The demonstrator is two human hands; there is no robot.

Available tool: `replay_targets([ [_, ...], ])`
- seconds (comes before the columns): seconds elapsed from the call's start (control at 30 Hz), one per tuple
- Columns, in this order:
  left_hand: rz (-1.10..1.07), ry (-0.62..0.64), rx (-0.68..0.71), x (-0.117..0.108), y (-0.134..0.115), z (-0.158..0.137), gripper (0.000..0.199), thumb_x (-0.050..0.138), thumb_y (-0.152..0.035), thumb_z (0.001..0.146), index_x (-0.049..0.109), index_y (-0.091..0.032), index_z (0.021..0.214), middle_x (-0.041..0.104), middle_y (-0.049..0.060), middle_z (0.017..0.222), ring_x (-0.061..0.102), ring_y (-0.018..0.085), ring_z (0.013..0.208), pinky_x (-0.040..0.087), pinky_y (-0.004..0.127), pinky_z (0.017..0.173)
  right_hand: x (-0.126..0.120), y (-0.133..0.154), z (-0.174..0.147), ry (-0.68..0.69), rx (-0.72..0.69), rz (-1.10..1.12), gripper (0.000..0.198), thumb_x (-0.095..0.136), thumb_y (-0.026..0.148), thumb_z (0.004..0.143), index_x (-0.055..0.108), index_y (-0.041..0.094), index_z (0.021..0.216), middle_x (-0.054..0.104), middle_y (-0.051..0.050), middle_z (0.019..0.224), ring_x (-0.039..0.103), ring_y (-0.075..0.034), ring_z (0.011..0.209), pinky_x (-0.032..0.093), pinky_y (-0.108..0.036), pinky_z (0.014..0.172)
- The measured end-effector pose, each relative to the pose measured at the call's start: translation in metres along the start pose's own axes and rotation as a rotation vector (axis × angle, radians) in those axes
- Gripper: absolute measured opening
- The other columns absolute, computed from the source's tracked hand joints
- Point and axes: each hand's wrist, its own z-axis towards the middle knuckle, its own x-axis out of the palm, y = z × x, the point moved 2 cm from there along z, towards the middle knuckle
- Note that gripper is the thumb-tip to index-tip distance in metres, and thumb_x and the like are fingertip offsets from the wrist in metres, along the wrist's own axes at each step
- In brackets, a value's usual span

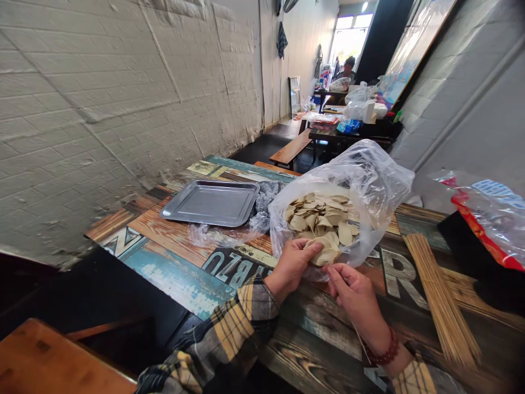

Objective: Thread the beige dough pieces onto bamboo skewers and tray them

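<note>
Two hands: left hand (293, 265) has thumb and fingers closed on pale flat slices (326, 254); right hand (356, 293) pinches what looks like a thin bamboo skewer (362, 346).
Pale flat slices: just ahead of the hands, broad face upward, near edge toward the right fingertips, probably steadied flat for the stick; long axis unclear.
Bamboo skewer: runs from the right fingertips back beneath the wrist; tip hidden.
Plastic bag (385, 180): beyond the hands, mouth facing them, likely for easy reach to the loose slices (322, 210) inside.
Skewer bundle (443, 298): right of the right hand, lengthwise away from the body, seemingly kept handy.
Metal tray (213, 202): beyond the left hand, leftward.
</note>
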Motion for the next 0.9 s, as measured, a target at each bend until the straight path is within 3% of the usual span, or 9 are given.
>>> replay_targets([
  [0.1, 0.021, -0.003, 0.009, 0.000, 0.001, 0.000, 0.042, 0.080, -0.048, 0.058, 0.063, -0.010, 0.063, 0.057, 0.000, 0.061, 0.046, 0.008, 0.054, 0.032, 0.020, 0.052, 0.004, -0.002, -0.001, 0.057, 0.113, 0.142, 0.044, 0.061, 0.060, 0.077, 0.063, 0.017, 0.074, 0.050, 0.006, 0.047, 0.036, -0.006, 0.036, 0.023, -0.020, 0.037],
  [0.23, 0.037, 0.026, 0.025, 0.001, -0.001, -0.001, 0.040, 0.078, -0.047, 0.062, 0.066, -0.009, 0.067, 0.061, 0.001, 0.065, 0.050, 0.009, 0.057, 0.036, 0.020, 0.054, 0.005, -0.002, 0.000, 0.065, 0.138, 0.224, 0.043, 0.065, 0.059, 0.075, 0.062, 0.016, 0.074, 0.049, 0.007, 0.048, 0.034, -0.005, 0.036, 0.021, -0.018, 0.036],
  [0.37, 0.013, 0.086, 0.071, -0.002, -0.016, -0.002, 0.044, 0.078, -0.042, 0.066, 0.069, -0.013, 0.097, 0.069, 0.005, 0.086, 0.060, 0.012, 0.068, 0.046, 0.023, 0.064, -0.004, -0.002, 0.004, -0.023, 0.089, 0.253, 0.039, 0.065, 0.055, 0.078, 0.064, 0.016, 0.081, 0.046, 0.008, 0.048, 0.034, -0.005, 0.038, 0.023, -0.017, 0.036],
  [0.43, 0.002, 0.024, 0.148, -0.009, -0.027, -0.001, 0.047, 0.076, -0.043, 0.069, 0.066, -0.015, 0.106, 0.070, 0.008, 0.097, 0.064, 0.014, 0.076, 0.049, 0.026, 0.071, -0.010, -0.002, 0.007, -0.108, 0.052, 0.295, 0.038, 0.064, 0.053, 0.079, 0.064, 0.016, 0.085, 0.046, 0.008, 0.050, 0.035, -0.005, 0.040, 0.026, -0.017, 0.037],
  [0.53, 0.070, -0.100, 0.314, -0.021, -0.039, 0.003, 0.039, 0.069, -0.044, 0.076, 0.067, -0.014, 0.101, 0.070, 0.009, 0.094, 0.065, 0.015, 0.076, 0.050, 0.027, 0.073, -0.017, -0.002, 0.011, -0.198, 0.021, 0.327, 0.037, 0.064, 0.051, 0.080, 0.065, 0.015, 0.089, 0.045, 0.008, 0.051, 0.036, -0.006, 0.042, 0.028, -0.018, 0.037],
  [0.63, 0.314, -0.144, 0.467, -0.028, -0.041, 0.007, 0.027, 0.062, -0.037, 0.081, 0.068, -0.014, 0.095, 0.069, 0.007, 0.089, 0.064, 0.015, 0.074, 0.050, 0.029, 0.072, -0.020, -0.002, 0.012, -0.216, 0.018, 0.334, 0.037, 0.063, 0.049, 0.081, 0.065, 0.014, 0.092, 0.045, 0.008, 0.050, 0.035, -0.006, 0.042, 0.028, -0.018, 0.037],
  [0.77, 0.879, -0.075, 0.726, -0.022, -0.034, 0.005, 0.018, 0.055, -0.024, 0.086, 0.070, -0.018, 0.094, 0.067, 0.008, 0.093, 0.060, 0.019, 0.089, 0.047, 0.033, 0.081, -0.019, -0.001, 0.013, -0.219, 0.016, 0.344, 0.037, 0.064, 0.049, 0.081, 0.066, 0.013, 0.091, 0.044, 0.008, 0.050, 0.035, -0.006, 0.042, 0.028, -0.018, 0.037],
  [0.9, 1.374, 0.036, 0.801, -0.010, -0.028, 0.000, 0.019, 0.058, -0.020, 0.083, 0.069, -0.020, 0.099, 0.065, 0.008, 0.101, 0.053, 0.023, 0.098, 0.042, 0.038, 0.088, -0.018, 0.003, 0.012, -0.198, 0.008, 0.345, 0.037, 0.063, 0.049, 0.081, 0.065, 0.013, 0.087, 0.044, 0.008, 0.051, 0.034, -0.005, 0.043, 0.027, -0.017, 0.037],
])
